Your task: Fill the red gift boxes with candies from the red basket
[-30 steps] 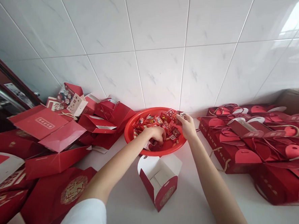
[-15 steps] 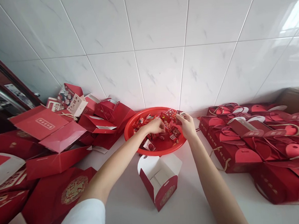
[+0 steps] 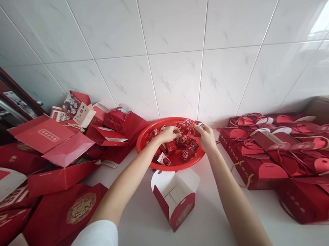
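Observation:
A red plastic basket [image 3: 142, 154] holds wrapped candies [image 3: 187, 153] and a small white packet marked "CANDY" [image 3: 164, 159]. My left hand [image 3: 169, 134] is over the basket's middle with its fingers pinched together; what they hold, if anything, is too small to make out. At the basket's right rim, my right hand [image 3: 206, 138] grips small red candy packets [image 3: 199, 124] between thumb and fingers. In front of the basket stands an open red gift box [image 3: 183, 212], its white inside showing and bare.
Unfolded and partly folded red boxes [image 3: 54, 139] lie heaped on the left. Rows of red gift boxes with cord handles [image 3: 264, 169] fill the right side. A brown carton [image 3: 324, 109] sits at the far right, and a white tiled wall [image 3: 175, 81] rises behind.
My left hand has risen slightly from the candies, its fingers moving a little up and back. Candies beneath it have shifted. My right hand stays at the rim with its packets.

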`<action>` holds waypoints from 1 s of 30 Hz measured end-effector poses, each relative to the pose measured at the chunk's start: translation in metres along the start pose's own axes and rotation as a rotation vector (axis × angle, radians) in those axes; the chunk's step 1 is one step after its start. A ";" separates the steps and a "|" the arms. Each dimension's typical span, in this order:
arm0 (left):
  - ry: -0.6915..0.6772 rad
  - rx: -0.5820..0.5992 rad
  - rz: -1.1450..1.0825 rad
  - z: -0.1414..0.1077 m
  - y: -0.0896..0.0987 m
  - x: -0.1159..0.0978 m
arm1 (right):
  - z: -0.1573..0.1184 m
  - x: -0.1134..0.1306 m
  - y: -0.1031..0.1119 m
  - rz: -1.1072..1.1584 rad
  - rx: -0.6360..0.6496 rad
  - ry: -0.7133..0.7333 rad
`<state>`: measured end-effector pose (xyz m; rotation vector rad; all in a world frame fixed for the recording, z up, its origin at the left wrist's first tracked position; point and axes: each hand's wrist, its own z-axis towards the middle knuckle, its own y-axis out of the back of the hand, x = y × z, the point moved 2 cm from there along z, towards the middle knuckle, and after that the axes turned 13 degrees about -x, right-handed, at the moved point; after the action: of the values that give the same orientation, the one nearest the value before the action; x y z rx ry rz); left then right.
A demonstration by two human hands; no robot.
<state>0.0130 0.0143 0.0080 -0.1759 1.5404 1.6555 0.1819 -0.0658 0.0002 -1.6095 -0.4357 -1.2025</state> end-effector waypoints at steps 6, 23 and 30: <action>-0.010 -0.166 -0.270 0.003 0.003 -0.006 | -0.002 0.002 -0.001 0.013 0.008 -0.006; -0.380 0.442 0.289 -0.022 -0.049 -0.042 | -0.001 0.001 0.000 0.001 -0.005 0.029; -0.217 0.540 0.473 -0.020 -0.056 -0.034 | -0.001 0.001 0.000 0.004 -0.005 0.011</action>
<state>0.0617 -0.0260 -0.0177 0.6779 1.8836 1.4647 0.1816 -0.0674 0.0011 -1.6071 -0.4221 -1.2096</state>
